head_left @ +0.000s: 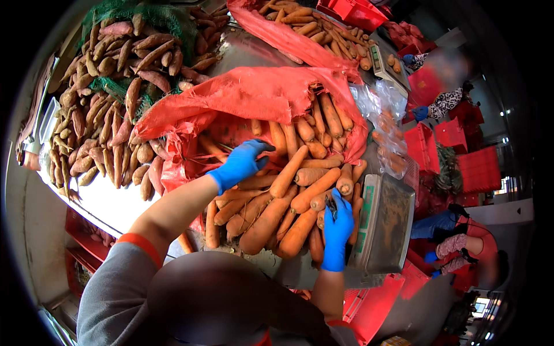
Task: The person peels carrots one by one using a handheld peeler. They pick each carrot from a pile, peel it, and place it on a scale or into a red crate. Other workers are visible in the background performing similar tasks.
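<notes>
A heap of carrots (268, 220) lies before me, spilling from a red woven sack (242, 93). Over the sack's mouth is my left hand (240, 162) in a blue glove, its fingers apart with nothing seen between them. My right hand (338, 220), also gloved in blue, rests at the right side of the heap. A small dark object (331, 207) shows at its fingers; whether it is a tool or the glove's dark fingertips I cannot tell. A carrot end touches or lies just beside those fingers.
Right of the carrots stands a digital scale with a metal pan (389, 225). Bagged carrots (389, 142) lie beyond it. Sweet potatoes (108, 129) and green netting cover the left side. Another sack of carrots (320, 30) is at the back. Co-workers and red crates (478, 168) are at right.
</notes>
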A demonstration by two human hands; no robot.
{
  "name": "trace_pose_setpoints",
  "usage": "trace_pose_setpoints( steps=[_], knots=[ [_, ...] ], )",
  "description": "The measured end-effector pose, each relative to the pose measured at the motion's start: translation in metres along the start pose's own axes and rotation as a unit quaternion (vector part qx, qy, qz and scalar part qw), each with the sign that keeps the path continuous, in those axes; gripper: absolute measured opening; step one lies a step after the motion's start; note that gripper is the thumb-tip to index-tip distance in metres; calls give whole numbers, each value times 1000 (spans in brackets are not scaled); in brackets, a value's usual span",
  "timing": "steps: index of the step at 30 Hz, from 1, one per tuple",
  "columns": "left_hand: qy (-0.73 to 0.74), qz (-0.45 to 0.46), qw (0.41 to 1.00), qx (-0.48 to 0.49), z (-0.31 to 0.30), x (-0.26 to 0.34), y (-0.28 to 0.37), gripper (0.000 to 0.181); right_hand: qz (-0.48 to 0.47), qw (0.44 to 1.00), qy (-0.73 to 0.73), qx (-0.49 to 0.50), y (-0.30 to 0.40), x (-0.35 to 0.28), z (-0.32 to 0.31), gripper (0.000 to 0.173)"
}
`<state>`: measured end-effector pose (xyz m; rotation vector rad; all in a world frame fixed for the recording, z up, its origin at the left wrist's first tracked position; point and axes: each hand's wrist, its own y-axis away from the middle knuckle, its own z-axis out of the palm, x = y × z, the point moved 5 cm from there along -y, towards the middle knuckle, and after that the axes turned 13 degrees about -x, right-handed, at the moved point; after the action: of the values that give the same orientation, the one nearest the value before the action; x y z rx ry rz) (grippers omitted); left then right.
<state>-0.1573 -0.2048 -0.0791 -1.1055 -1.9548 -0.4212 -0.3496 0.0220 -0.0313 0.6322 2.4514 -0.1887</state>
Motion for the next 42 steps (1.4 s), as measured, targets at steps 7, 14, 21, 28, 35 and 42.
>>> trace_pose_setpoints(
  steps=[7, 14, 21, 28, 35, 42],
  knots=[
    [-271, 15, 950, -155, 45, -18, -71, 47, 16, 999, -23, 20, 2, 1, -1, 47],
    [-378, -9, 925, -45, 27, -20, -59, 41, 19, 999, -34, 20, 1, 6, 2, 45],
    [-291, -70, 953, -55, 28, -23, -58, 38, 12, 999, -39, 17, -1, 4, 1, 42],
    [-258, -99, 957, -87, 23, -35, -37, 25, 9, 996, -75, 56, 5, 0, -5, 39],
    [-145, -154, 974, 87, -10, -101, -5, 18, -16, 943, -309, 122, 43, -6, -27, 27],
    [556, -83, 825, 55, -28, -73, 36, 22, -41, 930, -349, 108, 100, -52, -23, 23]
  ],
)
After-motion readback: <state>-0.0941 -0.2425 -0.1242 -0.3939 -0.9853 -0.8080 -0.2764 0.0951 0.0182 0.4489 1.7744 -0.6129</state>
